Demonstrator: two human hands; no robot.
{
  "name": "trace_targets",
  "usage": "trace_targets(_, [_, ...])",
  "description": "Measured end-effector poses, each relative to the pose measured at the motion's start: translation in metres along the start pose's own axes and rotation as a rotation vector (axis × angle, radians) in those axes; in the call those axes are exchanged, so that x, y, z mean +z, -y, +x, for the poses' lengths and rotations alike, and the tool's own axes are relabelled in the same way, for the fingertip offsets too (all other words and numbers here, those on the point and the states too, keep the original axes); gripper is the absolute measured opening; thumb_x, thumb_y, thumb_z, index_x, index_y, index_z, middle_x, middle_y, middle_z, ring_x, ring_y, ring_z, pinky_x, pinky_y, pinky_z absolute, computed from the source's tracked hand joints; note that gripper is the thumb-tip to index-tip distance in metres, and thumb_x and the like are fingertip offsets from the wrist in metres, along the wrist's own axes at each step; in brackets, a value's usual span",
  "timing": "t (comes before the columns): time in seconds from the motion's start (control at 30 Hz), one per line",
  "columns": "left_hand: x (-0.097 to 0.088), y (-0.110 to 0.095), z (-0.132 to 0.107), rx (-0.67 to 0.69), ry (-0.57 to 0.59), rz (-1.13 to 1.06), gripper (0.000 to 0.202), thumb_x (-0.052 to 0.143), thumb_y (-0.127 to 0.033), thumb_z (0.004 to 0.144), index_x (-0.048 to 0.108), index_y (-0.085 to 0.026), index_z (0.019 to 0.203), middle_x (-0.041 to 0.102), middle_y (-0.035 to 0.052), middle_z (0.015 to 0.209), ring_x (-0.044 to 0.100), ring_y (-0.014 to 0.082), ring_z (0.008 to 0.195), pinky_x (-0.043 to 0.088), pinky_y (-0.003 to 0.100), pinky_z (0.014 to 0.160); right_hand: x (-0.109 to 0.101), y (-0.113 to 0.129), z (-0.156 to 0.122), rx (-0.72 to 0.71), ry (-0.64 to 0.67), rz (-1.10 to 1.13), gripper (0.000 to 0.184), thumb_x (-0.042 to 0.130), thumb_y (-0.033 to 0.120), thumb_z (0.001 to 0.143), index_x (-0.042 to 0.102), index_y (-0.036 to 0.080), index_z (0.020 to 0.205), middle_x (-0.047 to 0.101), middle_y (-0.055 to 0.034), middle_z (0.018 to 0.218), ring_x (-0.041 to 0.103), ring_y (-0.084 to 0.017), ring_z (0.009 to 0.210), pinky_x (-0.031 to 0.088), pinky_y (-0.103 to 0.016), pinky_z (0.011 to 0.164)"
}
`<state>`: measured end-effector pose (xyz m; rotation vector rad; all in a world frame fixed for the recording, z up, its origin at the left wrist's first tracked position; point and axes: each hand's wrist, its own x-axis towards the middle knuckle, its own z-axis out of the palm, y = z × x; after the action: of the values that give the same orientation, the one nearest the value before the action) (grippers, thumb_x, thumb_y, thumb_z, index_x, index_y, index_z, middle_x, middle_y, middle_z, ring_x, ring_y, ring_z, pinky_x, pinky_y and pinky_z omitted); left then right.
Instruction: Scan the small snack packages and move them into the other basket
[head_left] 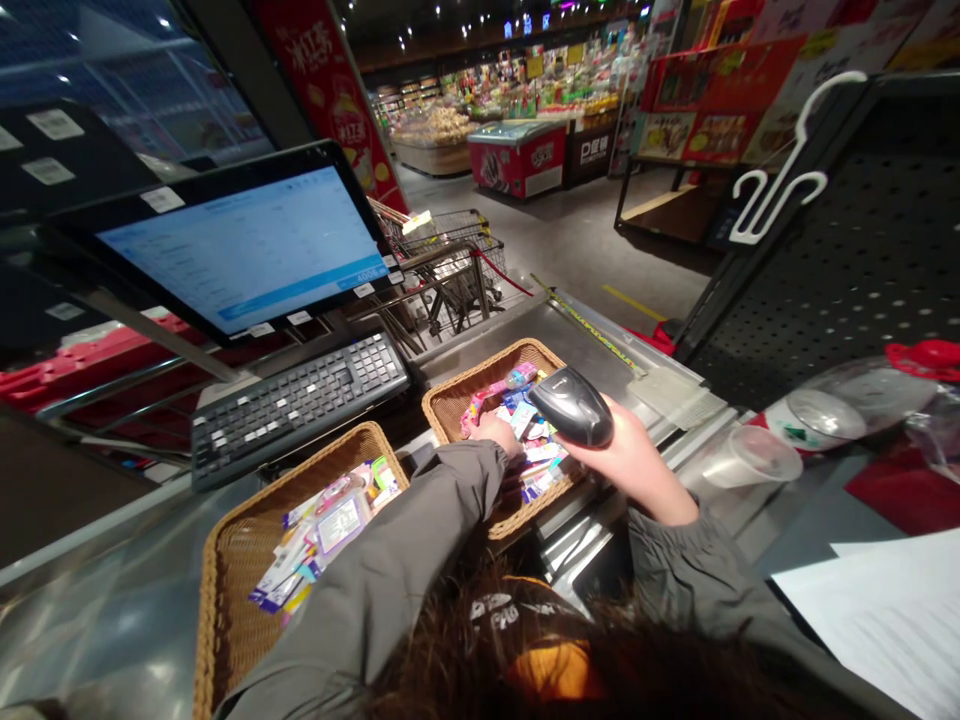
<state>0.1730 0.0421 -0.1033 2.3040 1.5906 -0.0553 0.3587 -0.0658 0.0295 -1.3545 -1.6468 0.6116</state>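
Note:
My right hand (pixel 624 452) is wrapped round a black handheld barcode scanner (pixel 574 405), held over the right side of a wicker basket (pixel 525 350). Small colourful packets (pixel 546 450) fill the bottom of that basket. My left hand (pixel 496 432) reaches down into it with the fingers curled, close against a pink packet (pixel 495 392). What the fingers hold is hidden from view. Nearer on the left, under my left sleeve, stands a second wicker basket (pixel 217 600) with more small packages (pixel 337 525) in a pile.
A keyboard (pixel 300 400) and a lit monitor (pixel 255 250) stand beyond the baskets on the left. The metal counter (pixel 517 320) runs past them. At the right are a clear plastic cup (pixel 754 455), papers (pixel 885 610) and a black perforated panel (pixel 862 220). Shopping carts (pixel 457 270) stand behind.

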Motion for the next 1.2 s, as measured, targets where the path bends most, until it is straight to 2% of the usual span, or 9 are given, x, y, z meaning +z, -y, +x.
trace_targets(0.1, [-0.034, -0.003, -0.006, -0.060, -0.082, 0.066, 0.043, 0.074, -0.039, 0.070, 0.069, -0.010, 0.102, 0.056, 0.0231, 0.137, 0.050, 0.0407, 0.129, 0.031, 0.061, 0.111, -0.001, 0.006, -0.001, -0.013, -0.017, -0.021, 0.040, 0.075, 0.040, 0.075, 0.068, 0.021, 0.109, 0.074, -0.0114, 0.108, 0.071, -0.030, 0.098, 0.058, -0.048, 0.090])
trace_targets(0.23, [-0.099, 0.006, -0.024, 0.047, -0.187, 0.098, 0.048, 0.072, -0.037, 0.070, 0.065, -0.015, 0.113, 0.035, 0.0158, 0.158, 0.035, 0.0332, 0.143, 0.018, 0.056, 0.122, 0.005, 0.018, -0.002, -0.041, -0.040, -0.063, 0.040, 0.073, 0.040, 0.075, 0.068, 0.019, 0.109, 0.073, -0.0134, 0.108, 0.071, -0.032, 0.099, 0.057, -0.050, 0.090])
trace_targets(0.37, [-0.160, 0.032, -0.066, 0.180, -0.377, 0.157, 0.034, 0.071, -0.033, 0.071, 0.067, -0.019, 0.102, 0.035, 0.0120, 0.159, 0.029, 0.0343, 0.147, 0.015, 0.063, 0.120, 0.019, 0.035, -0.003, -0.077, -0.011, -0.088, 0.047, 0.074, 0.039, 0.075, 0.065, 0.017, 0.116, 0.072, -0.0148, 0.112, 0.070, -0.032, 0.100, 0.057, -0.050, 0.091])
trace_targets(0.5, [-0.198, 0.067, -0.119, 0.216, -0.553, 0.151, 0.031, 0.071, -0.030, 0.072, 0.069, -0.022, 0.102, 0.037, 0.0110, 0.158, 0.029, 0.0341, 0.148, 0.017, 0.065, 0.118, 0.037, 0.061, -0.003, -0.166, 0.005, -0.120, 0.053, 0.074, 0.041, 0.075, 0.064, 0.015, 0.120, 0.070, -0.0174, 0.121, 0.067, -0.034, 0.110, 0.053, -0.051, 0.098])
trace_targets(0.73, [-0.223, 0.131, -0.200, 0.179, -0.781, 0.105, 0.038, 0.072, -0.028, 0.072, 0.069, -0.023, 0.109, 0.032, 0.0140, 0.160, 0.027, 0.0332, 0.149, 0.017, 0.063, 0.118, 0.089, 0.117, 0.004, -0.459, 0.117, -0.169, 0.049, 0.067, 0.033, 0.080, 0.062, 0.013, 0.125, 0.066, -0.0178, 0.128, 0.061, -0.033, 0.123, 0.048, -0.048, 0.107])
trace_targets(0.93, [-0.241, 0.177, -0.255, 0.093, -0.941, 0.099, 0.036, 0.071, -0.028, 0.073, 0.069, -0.024, 0.109, 0.029, 0.0128, 0.161, 0.027, 0.0309, 0.149, 0.015, 0.058, 0.120, 0.138, 0.168, 0.011, -0.630, 0.184, -0.142, 0.050, 0.066, 0.028, 0.081, 0.057, 0.017, 0.129, 0.065, -0.0149, 0.130, 0.061, -0.032, 0.122, 0.049, -0.049, 0.105])
trace_targets(1.07, [-0.247, 0.197, -0.283, 0.055, -0.996, 0.102, 0.036, 0.071, -0.028, 0.074, 0.069, -0.024, 0.109, 0.029, 0.0119, 0.161, 0.028, 0.0311, 0.149, 0.015, 0.058, 0.120, 0.160, 0.198, 0.011, -0.711, 0.202, -0.104, 0.049, 0.064, 0.026, 0.081, 0.058, 0.018, 0.128, 0.067, -0.0141, 0.129, 0.062, -0.031, 0.120, 0.050, -0.049, 0.104])
trace_targets(1.2, [-0.245, 0.207, -0.300, 0.034, -1.023, 0.082, 0.034, 0.071, -0.029, 0.074, 0.069, -0.024, 0.108, 0.031, 0.0117, 0.161, 0.029, 0.0315, 0.148, 0.015, 0.058, 0.120, 0.175, 0.213, 0.007, -0.732, 0.246, -0.106, 0.050, 0.065, 0.023, 0.078, 0.060, 0.016, 0.126, 0.067, -0.0156, 0.128, 0.062, -0.032, 0.120, 0.049, -0.050, 0.104])
